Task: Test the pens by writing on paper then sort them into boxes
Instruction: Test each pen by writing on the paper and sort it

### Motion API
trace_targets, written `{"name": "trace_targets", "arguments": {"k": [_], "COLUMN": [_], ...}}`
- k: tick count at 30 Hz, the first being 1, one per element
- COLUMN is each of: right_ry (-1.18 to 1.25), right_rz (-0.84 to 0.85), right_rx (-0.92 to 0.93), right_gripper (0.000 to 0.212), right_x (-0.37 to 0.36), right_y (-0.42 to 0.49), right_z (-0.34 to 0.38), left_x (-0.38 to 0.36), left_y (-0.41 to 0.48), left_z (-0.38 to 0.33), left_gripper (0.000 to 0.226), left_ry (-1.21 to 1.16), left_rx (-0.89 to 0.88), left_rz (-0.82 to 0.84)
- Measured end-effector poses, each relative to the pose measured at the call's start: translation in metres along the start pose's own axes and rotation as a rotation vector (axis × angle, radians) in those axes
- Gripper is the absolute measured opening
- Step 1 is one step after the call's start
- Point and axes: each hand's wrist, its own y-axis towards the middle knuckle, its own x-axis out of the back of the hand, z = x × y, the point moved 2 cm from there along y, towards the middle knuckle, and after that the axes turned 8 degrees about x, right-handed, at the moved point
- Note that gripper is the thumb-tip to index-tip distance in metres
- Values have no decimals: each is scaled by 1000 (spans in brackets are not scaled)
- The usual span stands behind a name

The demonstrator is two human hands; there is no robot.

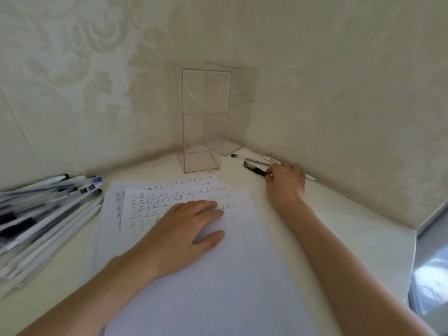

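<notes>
A white sheet of paper [230, 275] lies nearest on the cream-white tabletop [339, 226]. Its far part is filled with rows of small handwritten characters, and it overlaps a second written sheet [109, 214] that shows at its left and far edges. The left hand [184, 226] rests flat on the top sheet, fingers straight and together, grasping nothing.

To the left, a loose pile of slim white and clear pens with dark caps [43, 214] lies on the table beside the sheets.

Further back on the right, the right hand [286, 180] pinches the near end of a black pen [254, 168] that lies on the table. Just beyond it lie a white pen with a black cap [244, 158] and a white pen with pink markings [271, 160].

In the corner stands a tall clear plastic box [203, 117], with a second clear box [242, 93] behind it to the right.

Pale wallpaper with an embossed floral pattern [339, 93] covers both walls. Beyond the table's right edge shows a shiny grey surface [431, 263].
</notes>
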Motion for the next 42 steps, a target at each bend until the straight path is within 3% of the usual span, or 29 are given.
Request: {"name": "trace_targets", "arguments": {"k": [5, 8, 13, 15, 17, 19, 21, 23, 28, 33, 38, 42], "right_ry": [507, 537, 464, 421, 558, 821, 1072, 1219, 1513, 1624, 1693, 1728], "right_rz": [-8, -36, -163, -367, -439, -221, 142, 317, 376, 403, 412, 351], "right_rx": [458, 706, 809, 736, 537, 380, 354, 363, 207, 158, 127, 30], "right_gripper": [14, 15, 20, 26, 22, 22, 22, 17, 19, 18, 6, 27], "right_x": [22, 30, 32, 38, 46, 49, 44, 38, 28, 23, 17, 19], "right_y": [-18, -33, -43, -42, -42, -45, -54, -62, -67, -65, -62, -59], "right_z": [34, 65, 79, 76, 69, 67, 78, 93, 104, 102, 100, 93], "left_x": [18, 24, 26, 31, 36, 36, 34, 32, 28, 24, 25, 26], "left_y": [3, 5, 3, -1, -5, -6, -7, -7, -1, 1, 2, 1], "left_z": [13, 18, 18, 15, 12, 8, 2, -1, 9, 9, 12, 16], "left_gripper": [55, 57, 42, 33, 26, 23, 15, 8, 19, 45, 50, 62], "left_ry": [6, 144, 235, 183, 47, -62, -71, -66, -158, -59, -66, -104], "left_rx": [84, 105, 127, 179, 263, 266, 176, 111, 85, 106, 198, 311], "left_rz": [-392, -424, -423, -456, -470, -439, -405, -365, -312, -280, -283, -255]}}
